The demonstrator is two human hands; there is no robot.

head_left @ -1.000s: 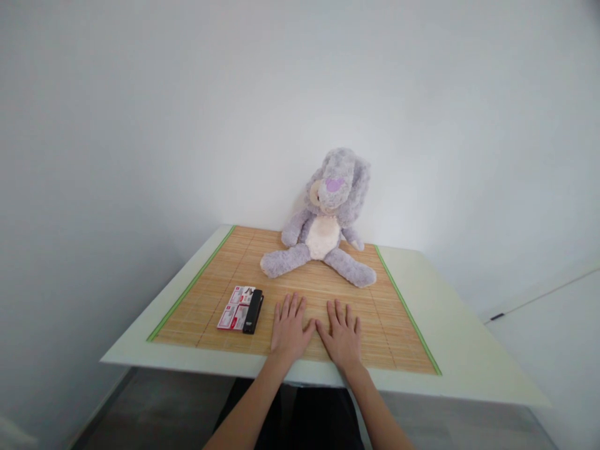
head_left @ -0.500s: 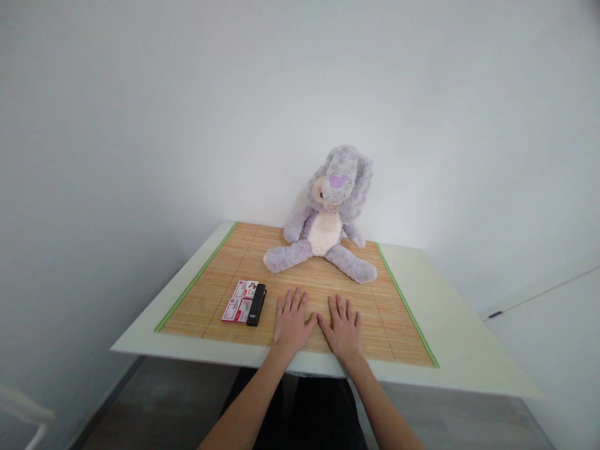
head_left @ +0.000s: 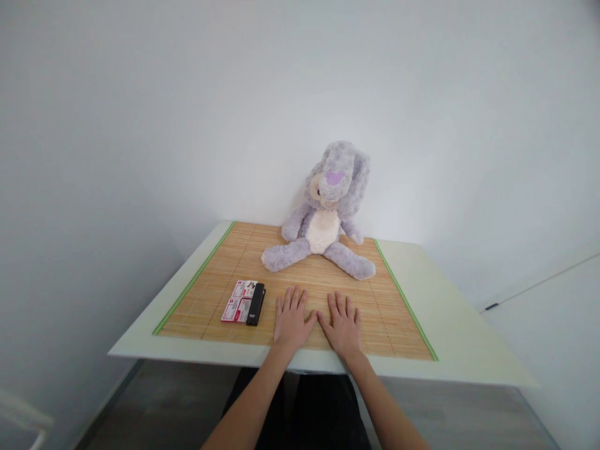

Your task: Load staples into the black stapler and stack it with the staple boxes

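Observation:
My left hand [head_left: 291,322] lies flat on the bamboo mat [head_left: 197,306], fingers spread and pointing away from me. Beside it, my right hand [head_left: 343,326] rests palm down in the same way, the two thumbs nearly touching. Neither hand holds anything. Just left of my left hand is a black stapler [head_left: 255,305], next to a small red-and-white printed package [head_left: 235,303]. Behind both hands a grey-lilac plush rabbit [head_left: 323,231] sits with its legs apart, an ear flopped over part of its head.
The mat has green edging and covers much of a white table [head_left: 462,337]. A pale wall [head_left: 187,94] rises directly behind the rabbit. At lower left a blurred whitish bar [head_left: 25,412] shows. A thin line with a dark piece [head_left: 492,307] runs along the right wall.
The view has shifted very slightly. Both hands stay flat in place, and the rabbit, stapler and package have not moved on the mat.

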